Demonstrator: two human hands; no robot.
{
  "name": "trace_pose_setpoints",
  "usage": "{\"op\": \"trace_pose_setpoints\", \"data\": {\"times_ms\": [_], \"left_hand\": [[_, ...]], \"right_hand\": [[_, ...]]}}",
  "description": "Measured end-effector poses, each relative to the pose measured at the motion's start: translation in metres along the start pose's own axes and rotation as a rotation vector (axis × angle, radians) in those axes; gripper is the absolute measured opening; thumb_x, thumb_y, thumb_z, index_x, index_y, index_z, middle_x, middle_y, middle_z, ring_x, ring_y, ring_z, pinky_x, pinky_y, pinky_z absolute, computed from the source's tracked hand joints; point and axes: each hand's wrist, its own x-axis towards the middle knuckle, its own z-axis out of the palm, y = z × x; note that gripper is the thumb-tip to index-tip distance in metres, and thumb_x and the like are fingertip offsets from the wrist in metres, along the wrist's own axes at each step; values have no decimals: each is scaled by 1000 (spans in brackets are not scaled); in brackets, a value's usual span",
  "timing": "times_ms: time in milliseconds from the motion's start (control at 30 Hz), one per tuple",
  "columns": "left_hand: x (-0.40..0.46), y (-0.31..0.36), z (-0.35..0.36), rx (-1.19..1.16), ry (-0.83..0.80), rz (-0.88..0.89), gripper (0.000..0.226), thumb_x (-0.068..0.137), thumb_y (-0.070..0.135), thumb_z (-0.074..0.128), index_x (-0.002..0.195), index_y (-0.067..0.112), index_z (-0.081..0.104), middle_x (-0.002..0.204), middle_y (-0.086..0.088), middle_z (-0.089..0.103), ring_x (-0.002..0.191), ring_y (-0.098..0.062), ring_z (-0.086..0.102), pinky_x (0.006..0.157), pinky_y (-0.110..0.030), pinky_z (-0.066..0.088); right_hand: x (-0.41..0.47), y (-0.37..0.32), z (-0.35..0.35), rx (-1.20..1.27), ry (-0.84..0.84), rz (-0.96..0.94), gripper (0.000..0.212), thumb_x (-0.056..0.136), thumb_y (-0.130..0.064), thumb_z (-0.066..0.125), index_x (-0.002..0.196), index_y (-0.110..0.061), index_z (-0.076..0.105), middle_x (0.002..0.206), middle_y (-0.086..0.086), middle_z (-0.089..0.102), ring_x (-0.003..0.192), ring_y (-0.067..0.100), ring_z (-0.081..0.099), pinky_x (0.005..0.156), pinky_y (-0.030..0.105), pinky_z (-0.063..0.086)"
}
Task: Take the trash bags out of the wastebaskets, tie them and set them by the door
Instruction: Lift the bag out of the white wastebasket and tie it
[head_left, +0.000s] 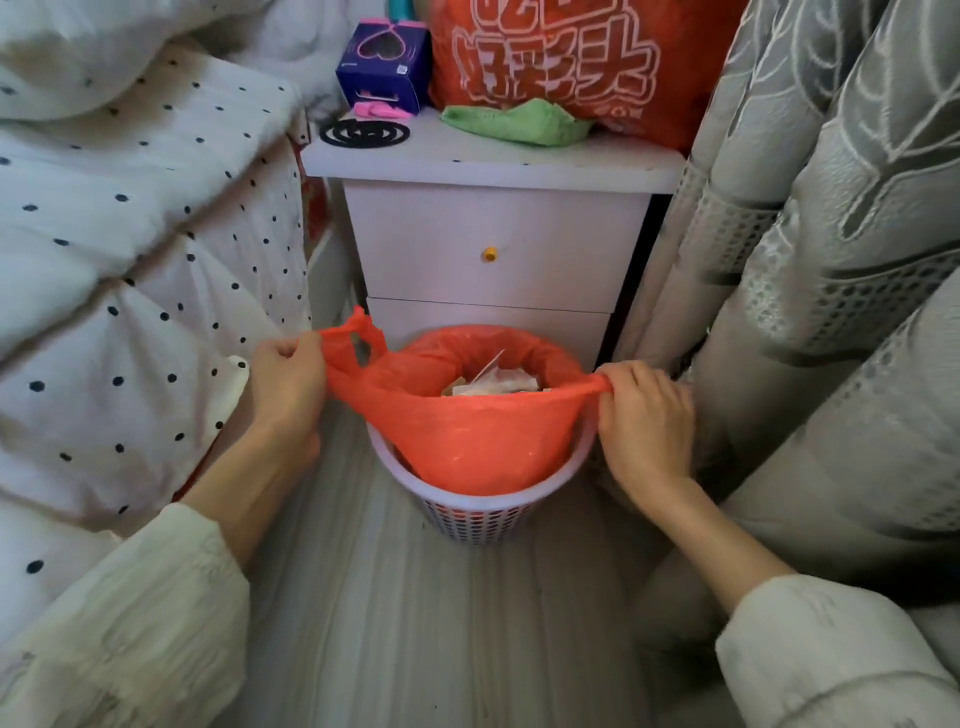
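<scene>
Standing on pale wood-grain floor (415, 623) in a narrow gap, a white perforated wastebasket (480, 514) sat just in front of a white nightstand (493, 244), touching or nearly touching its lower drawer. An orange trash bag (467, 436) lined the basket, its near side pulled up above the rim, with paper scraps visible inside. The left hand (285, 379) had its fingers curled round the bag's left handle loop, drawn out to the left; the right hand (647, 415) pinched the right handle, stretched taut to the right. Both wore cream sleeves.

On the nightstand's surface, a black mosquito coil (364, 133) lay near the front left corner, with a purple box (384, 67) behind it. A green cloth (519, 122) lay mid-surface, against a large orange printed bag (561, 57) that filled the back right. A white quilt with dark dots (130, 260) bulged along the left side of the gap, and grey patterned curtains (831, 208) hung along the right.
</scene>
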Motion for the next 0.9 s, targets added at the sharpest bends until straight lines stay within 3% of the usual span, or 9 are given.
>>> {"op": "trace_pose_setpoints", "data": {"times_ms": [100,233,300,400,467,567,633,733,900], "left_hand": [[2,4,5,124,-1,-35,57,59,33,56,102,-3,59,77,-8,55,74,-18,48,60,-30,37],[-8,3,7,614,-145,72,75,71,43,72,128,9,37,122,-10,52,114,-26,50,92,-35,39],[-7,4,6,796,-203,121,67,72,39,73,125,9,45,125,-14,55,118,-29,50,90,-35,40],[1,5,4,972,-216,218,23,79,32,62,90,13,67,80,-11,61,92,-32,61,69,-31,39],[2,8,8,926,-194,266,22,85,27,53,88,13,70,73,-12,59,83,-33,60,66,-30,37],[3,12,19,759,-150,344,23,87,22,53,97,12,70,89,-16,69,92,-30,61,71,-27,36],[5,17,24,637,-138,328,23,86,19,53,97,9,70,94,-11,70,91,-21,60,69,-21,33],[11,27,23,452,-121,242,20,85,17,52,84,9,70,82,-7,66,76,-11,56,61,-21,36],[18,58,20,197,-175,261,15,84,15,54,78,12,68,71,-6,63,60,-6,57,61,-21,47]], "right_hand": [[3,-15,-4,96,-7,-244,23,80,-26,47,85,-16,68,81,3,70,77,26,65,74,36,43],[-16,-21,4,159,-225,-370,32,80,-37,45,96,-21,67,105,-3,68,100,22,61,85,33,45],[-18,-18,5,363,-373,-237,44,77,-32,42,114,-18,62,126,1,59,117,21,52,100,28,38],[-8,-18,-1,726,-333,216,37,85,-19,45,118,-8,58,125,10,59,119,25,52,100,21,32],[6,-18,0,732,-250,474,35,90,-26,50,119,-6,53,121,15,61,114,30,55,95,31,39],[31,-19,8,584,-375,624,67,82,-49,58,127,-2,44,129,20,53,119,35,50,96,39,41],[47,-18,19,423,-518,614,72,79,-52,60,129,-2,47,134,21,50,126,36,44,103,41,35],[63,-25,38,237,-667,501,48,80,-43,57,119,-15,62,131,10,55,127,33,40,108,45,31],[81,-57,10,1000,-574,659,13,80,-1,51,72,-2,61,65,8,58,66,21,54,59,27,44]]}}
